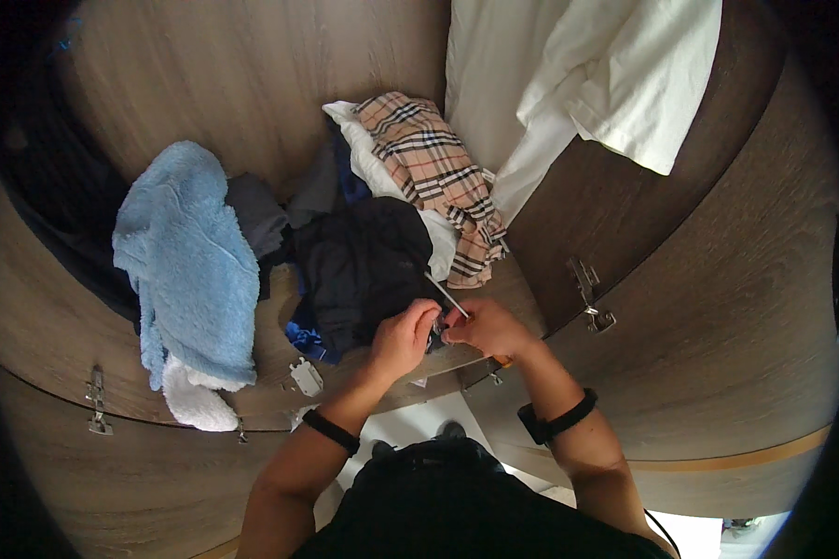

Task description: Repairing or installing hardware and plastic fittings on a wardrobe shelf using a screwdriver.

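Observation:
My left hand (405, 337) and my right hand (488, 328) meet at the shelf's front edge, both with fingers closed. A thin white rod or cord (446, 294) runs from the right fingers up to a crumpled black garment (368, 265). Between the fingertips is a small dark piece, partly hidden; whether it belongs to the garment I cannot tell. What the left fingers pinch is mostly covered. Just beyond the black garment lie a beige checked garment (424, 149) and white cloth (441, 244). Blue shiny fabric (309, 343) shows under the black one.
A fluffy light blue garment (191, 270) with a white end hangs over the shelf (275, 359) at left. A small white plastic fitting (306, 377) lies near the edge. White clothing (625, 74) hangs at the far right. Open cabinet doors with metal hinges (590, 296) flank me.

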Demonstrator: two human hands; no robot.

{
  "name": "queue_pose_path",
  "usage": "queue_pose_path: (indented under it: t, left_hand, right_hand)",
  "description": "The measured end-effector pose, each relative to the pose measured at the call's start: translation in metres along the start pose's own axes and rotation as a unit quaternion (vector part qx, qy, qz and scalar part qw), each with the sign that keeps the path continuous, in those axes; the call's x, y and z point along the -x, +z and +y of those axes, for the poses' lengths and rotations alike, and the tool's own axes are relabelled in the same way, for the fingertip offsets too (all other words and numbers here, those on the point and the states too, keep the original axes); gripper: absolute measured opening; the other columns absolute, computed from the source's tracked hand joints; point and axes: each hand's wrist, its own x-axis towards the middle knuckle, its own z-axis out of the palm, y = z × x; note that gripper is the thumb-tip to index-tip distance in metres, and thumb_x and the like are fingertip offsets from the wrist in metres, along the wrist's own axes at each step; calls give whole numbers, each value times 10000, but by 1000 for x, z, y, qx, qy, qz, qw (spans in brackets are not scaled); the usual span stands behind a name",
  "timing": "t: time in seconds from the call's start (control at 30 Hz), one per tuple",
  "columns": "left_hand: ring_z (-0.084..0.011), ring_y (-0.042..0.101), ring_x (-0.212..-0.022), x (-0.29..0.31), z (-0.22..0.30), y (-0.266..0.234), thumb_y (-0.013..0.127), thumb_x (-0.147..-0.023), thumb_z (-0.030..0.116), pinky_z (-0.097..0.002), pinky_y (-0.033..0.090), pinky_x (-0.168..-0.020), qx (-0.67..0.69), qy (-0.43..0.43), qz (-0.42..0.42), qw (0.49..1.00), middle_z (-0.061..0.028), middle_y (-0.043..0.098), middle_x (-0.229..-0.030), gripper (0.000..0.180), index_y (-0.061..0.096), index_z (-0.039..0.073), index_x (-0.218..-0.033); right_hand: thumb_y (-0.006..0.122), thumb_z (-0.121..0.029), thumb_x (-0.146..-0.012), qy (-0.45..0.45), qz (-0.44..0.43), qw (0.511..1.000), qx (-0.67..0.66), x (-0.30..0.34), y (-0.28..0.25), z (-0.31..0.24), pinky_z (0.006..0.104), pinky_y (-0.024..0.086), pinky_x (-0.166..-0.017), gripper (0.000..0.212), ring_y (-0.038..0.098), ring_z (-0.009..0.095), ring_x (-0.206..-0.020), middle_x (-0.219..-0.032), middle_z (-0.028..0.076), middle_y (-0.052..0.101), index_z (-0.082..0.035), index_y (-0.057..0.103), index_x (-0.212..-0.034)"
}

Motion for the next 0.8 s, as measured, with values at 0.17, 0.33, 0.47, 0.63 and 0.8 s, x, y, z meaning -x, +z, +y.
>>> queue_pose_path:
  t: [0.17, 0.33, 0.47, 0.63, 0.8]
  left_hand:
    - [-171, 653, -753, -4, 3, -11, 529, -983, 214, -321, 542, -661, 192, -158, -67, 966, -90, 657, -899, 220, 572, 77, -1149]
    - [-127, 566, -996, 4, -2, -8, 614, -883, -15, -279, 524, -825, 366, -152, -157, 905, -62, 557, -1159, 517, 427, 77, -1357]
    - [-122, 565, -998, 3, 3, -1, 638, -824, -90, -284, 505, -872, 376, -168, -164, 897, -61, 553, -1158, 639, 391, 83, -1388]
    - [-114, 577, -990, 7, -11, 5, 650, -812, -98, -312, 497, -914, 323, -181, -164, 914, -43, 580, -1122, 683, 373, 94, -1406]
    - [-109, 589, -954, 8, -8, 8, 648, -822, -87, -303, 504, -883, 310, -177, -148, 922, -52, 591, -1095, 630, 388, 80, -1371]
  right_hand:
    - [773, -258, -804, 59, 30, 993, -96, -1, -15, 16, 249, 399, -421, 271, 504, 81, -519, -674, 3, 567, -60, 643, -936]
    - [752, -253, -833, 53, 38, 992, -108, 2, -21, 23, 239, 392, -414, 258, 496, 68, -511, -657, -7, 557, -60, 637, -958]
    - [725, -212, -859, 17, 85, 987, -137, 6, -18, 16, 238, 376, -403, 224, 480, 57, -489, -631, -13, 551, -54, 656, -1003]
    - [721, -183, -854, -36, 152, 976, -151, 8, -17, 15, 244, 373, -411, 225, 468, 60, -464, -659, -5, 587, -55, 683, -1034]
    - [714, -163, -858, -51, 244, 957, -149, 10, -21, 16, 247, 355, -395, 185, 461, 62, -435, -655, -6, 592, -48, 697, -1003]
